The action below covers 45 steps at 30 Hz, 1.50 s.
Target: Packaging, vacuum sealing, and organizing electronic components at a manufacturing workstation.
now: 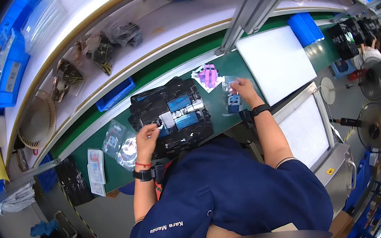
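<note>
A pile of black plastic pieces [149, 98] with blue-printed labels lies on the green worktop in front of me. My left hand [148, 141] is at the pile's left side, its fingers closed in a pinch; what they hold, if anything, is too small to name. My right hand [245, 90] pinches the upper part of a clear plastic bag [234, 105] with blue-and-dark contents, to the right of the pile. Between the pile and that bag lies a pink-and-white printed packet [208, 76]. More clear plastic bags [119, 145] lie left of my left hand.
White booklets or cards [96, 172] lie at the worktop's left end. A white foam-like board [277, 64] and a blue bin [305, 29] stand at the right. Shelves with bagged parts [100, 54] and a round basket [36, 119] run along the back. A metal post [253, 9] rises there.
</note>
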Each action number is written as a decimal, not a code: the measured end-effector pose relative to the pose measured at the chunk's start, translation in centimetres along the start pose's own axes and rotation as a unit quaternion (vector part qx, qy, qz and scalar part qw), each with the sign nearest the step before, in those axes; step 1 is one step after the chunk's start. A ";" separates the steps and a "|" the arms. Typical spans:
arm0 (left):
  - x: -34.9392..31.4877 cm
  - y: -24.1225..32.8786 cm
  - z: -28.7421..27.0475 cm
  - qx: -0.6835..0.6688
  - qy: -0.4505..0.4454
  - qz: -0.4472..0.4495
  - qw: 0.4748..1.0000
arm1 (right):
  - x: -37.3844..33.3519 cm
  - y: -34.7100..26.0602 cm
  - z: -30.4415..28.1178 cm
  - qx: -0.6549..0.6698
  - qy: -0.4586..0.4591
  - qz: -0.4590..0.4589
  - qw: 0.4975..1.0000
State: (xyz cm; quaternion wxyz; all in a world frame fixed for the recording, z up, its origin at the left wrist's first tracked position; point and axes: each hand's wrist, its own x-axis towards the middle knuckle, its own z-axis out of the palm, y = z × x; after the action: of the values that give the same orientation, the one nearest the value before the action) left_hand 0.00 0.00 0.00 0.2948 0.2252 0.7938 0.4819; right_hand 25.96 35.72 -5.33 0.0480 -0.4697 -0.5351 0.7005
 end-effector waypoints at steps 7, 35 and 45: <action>-4.2 -5.3 -5.7 0.358 0.139 -0.004 0.923 | -2.8 -4.6 8.1 -0.451 0.265 -0.330 0.786; -4.1 -8.6 -7.6 -0.158 0.251 -0.094 0.950 | -6.9 -13.6 22.0 -0.418 -0.069 -0.473 0.772; -4.5 5.3 -4.9 0.073 0.148 0.150 0.975 | -11.1 -15.6 26.0 -0.210 -0.049 -0.560 0.800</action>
State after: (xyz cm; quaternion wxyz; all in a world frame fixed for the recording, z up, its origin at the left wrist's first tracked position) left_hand 0.28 -3.68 7.66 0.0811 0.2891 0.8188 0.4893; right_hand 6.90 17.71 13.43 0.3053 -0.0519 -0.8407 0.4442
